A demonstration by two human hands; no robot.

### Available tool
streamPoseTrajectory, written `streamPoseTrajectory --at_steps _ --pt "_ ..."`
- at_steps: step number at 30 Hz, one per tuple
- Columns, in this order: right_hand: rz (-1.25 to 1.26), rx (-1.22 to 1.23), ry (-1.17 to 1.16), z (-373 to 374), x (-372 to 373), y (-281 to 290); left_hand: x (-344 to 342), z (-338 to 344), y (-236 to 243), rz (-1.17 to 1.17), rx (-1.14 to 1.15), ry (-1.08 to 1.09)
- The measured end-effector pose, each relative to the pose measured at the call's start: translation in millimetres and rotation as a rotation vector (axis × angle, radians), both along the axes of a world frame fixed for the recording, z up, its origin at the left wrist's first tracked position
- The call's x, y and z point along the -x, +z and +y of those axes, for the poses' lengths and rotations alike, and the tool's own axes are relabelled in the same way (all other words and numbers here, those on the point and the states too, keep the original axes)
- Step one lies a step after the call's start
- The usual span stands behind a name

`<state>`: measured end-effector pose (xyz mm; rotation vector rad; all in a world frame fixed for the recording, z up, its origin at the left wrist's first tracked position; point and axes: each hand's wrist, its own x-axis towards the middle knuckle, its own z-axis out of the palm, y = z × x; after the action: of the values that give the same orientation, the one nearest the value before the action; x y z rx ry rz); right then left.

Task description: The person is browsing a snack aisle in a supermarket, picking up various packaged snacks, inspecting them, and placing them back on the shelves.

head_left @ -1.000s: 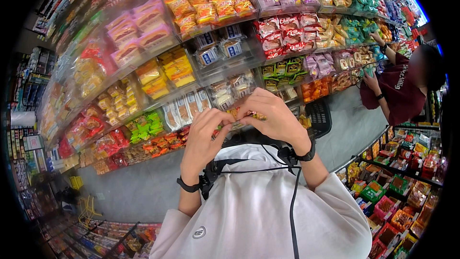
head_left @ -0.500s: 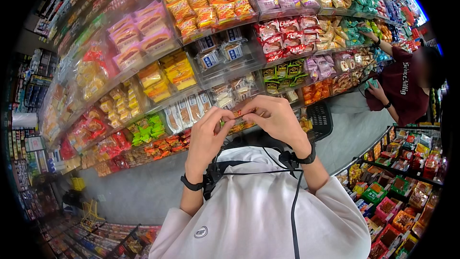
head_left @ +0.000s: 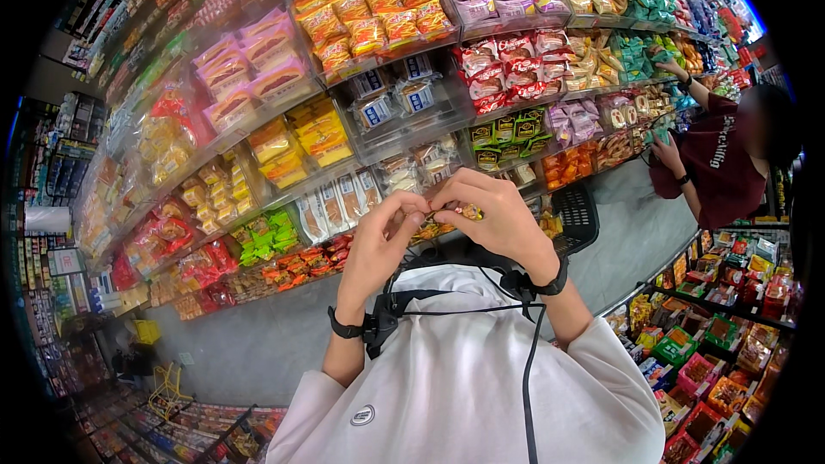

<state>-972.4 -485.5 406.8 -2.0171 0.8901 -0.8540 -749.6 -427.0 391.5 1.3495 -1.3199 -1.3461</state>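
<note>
My left hand (head_left: 381, 241) and my right hand (head_left: 491, 222) meet in front of my body, fingertips pinched on a small, shiny yellowish packet (head_left: 467, 211), most of it hidden by my fingers. Just beyond them are clear bins of wrapped snacks: white packs (head_left: 400, 170), long pale packs (head_left: 339, 204) and green packets (head_left: 507, 142).
Tiered snack shelving (head_left: 387, 142) curves across the view. A black basket (head_left: 576, 222) sits right of my hands. A person in a maroon shirt (head_left: 718, 163) reaches into bins at right, holding teal packets. Another rack (head_left: 722, 344) stands lower right. Yellow wire frames (head_left: 168, 391) lie lower left.
My hands have shifted slightly, still pinched together, and more of the shiny packet shows. The person at right has moved their upper hand a little.
</note>
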Motion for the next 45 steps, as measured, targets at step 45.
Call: streamPoseTrajectory --at_steps 45 --pt "0.21 -0.081 0.129 -9 27 25 13 -10 9 -0.157 0.269 -0.034"
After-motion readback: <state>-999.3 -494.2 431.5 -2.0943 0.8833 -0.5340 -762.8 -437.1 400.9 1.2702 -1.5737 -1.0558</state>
